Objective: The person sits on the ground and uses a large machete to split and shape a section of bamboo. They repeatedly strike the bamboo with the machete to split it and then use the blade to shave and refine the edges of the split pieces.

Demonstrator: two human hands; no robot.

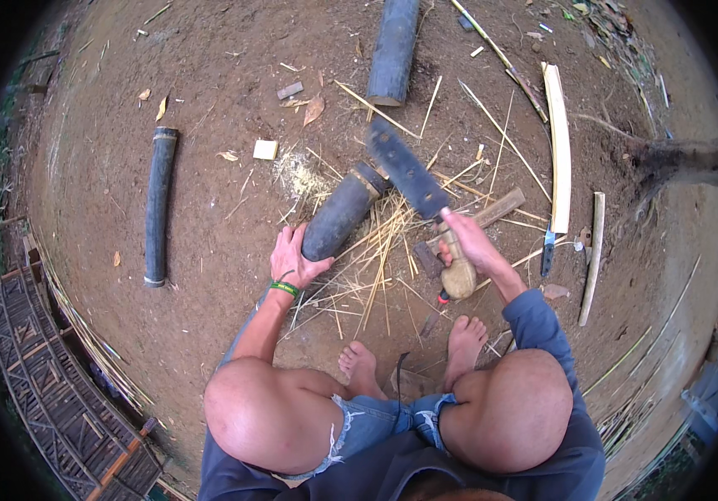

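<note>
My left hand [294, 257] grips the near end of a thick, dark bamboo section [338, 215], thumb and fingers around its side. The bamboo lies tilted on the ground, its far end pointing up and right. In my right hand [471, 244] is a machete [405, 167] with a broad dark blade and a pale wooden handle that ends in a knob. Its blade slants up and left, just past the far end of the bamboo. I cannot tell whether blade and bamboo touch. Thin split bamboo strips [384, 250] lie scattered under and beside the section.
A wooden block [499, 207] lies beyond my right hand. Another dark bamboo tube [161, 209] is at left, a thicker one [392, 63] far ahead. A pale split piece [558, 150] and a knife [548, 253] lie at right. My bare feet [464, 344] are close to the strips.
</note>
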